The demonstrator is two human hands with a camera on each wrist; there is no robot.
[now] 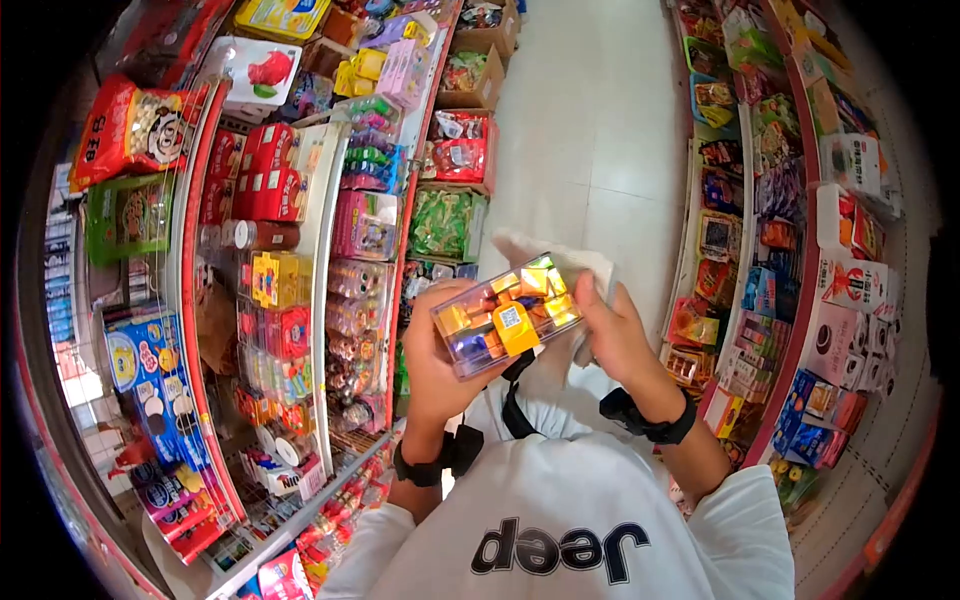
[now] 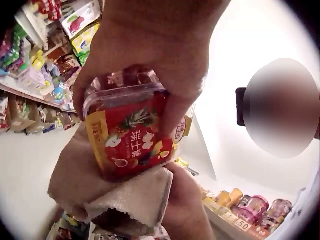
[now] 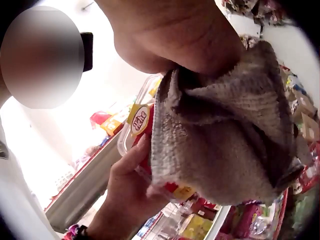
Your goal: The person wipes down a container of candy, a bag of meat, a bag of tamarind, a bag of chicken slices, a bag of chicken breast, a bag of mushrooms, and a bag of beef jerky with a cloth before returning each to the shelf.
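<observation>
In the head view, the box point(image 1: 490, 325) lies near the centre, at 12 o'clock from the shirt point(image 1: 560, 490). The left hand point(image 1: 428, 370) grasps its 8 o'clock end, fingers and thumb curled around it. The right hand point(image 1: 625, 335), at 3 o'clock, holds the cloth point(image 3: 220, 145) against the box, thumb at its edge; its other fingers are mostly covered, so their exact curl is hard to tell. Stocked shelves stand at 9 o'clock point(image 1: 322, 300) and 3 o'clock; pale floor point(image 1: 560, 130) shows at 12.
</observation>
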